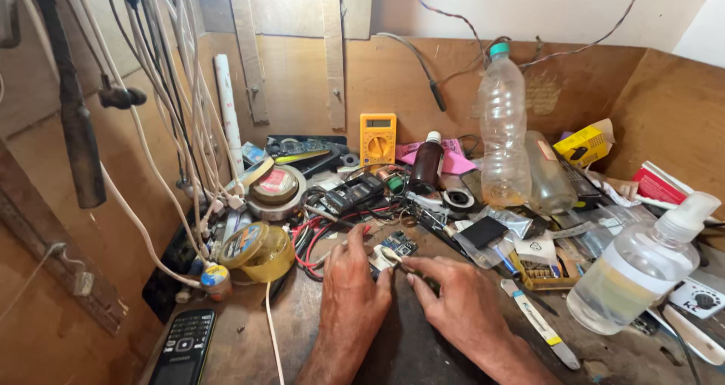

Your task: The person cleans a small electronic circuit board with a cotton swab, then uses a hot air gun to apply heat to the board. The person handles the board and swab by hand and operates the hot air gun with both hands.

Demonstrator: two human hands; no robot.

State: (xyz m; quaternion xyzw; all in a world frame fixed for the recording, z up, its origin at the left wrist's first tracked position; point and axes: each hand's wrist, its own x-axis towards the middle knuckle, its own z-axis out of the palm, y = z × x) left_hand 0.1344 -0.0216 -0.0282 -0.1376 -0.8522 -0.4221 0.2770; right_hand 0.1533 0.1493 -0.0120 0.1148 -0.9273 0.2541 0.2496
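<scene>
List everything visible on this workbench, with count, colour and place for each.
small green circuit board: one, green, centre, at the fingertips of both hands
yellow digital multimeter: one, yellow, leaning on the back wall
tall clear plastic bottle: one, teal cap, upright at back right
clear pump bottle: one, white pump, lying tilted at right
dark brown small bottle: one, white cap, back centre
yellow tape rolls: two, left of the hands
black keypad phone: one, bottom left
white cables: several, hanging at left
left hand: fingers on the board
right hand: fingers by the board
</scene>
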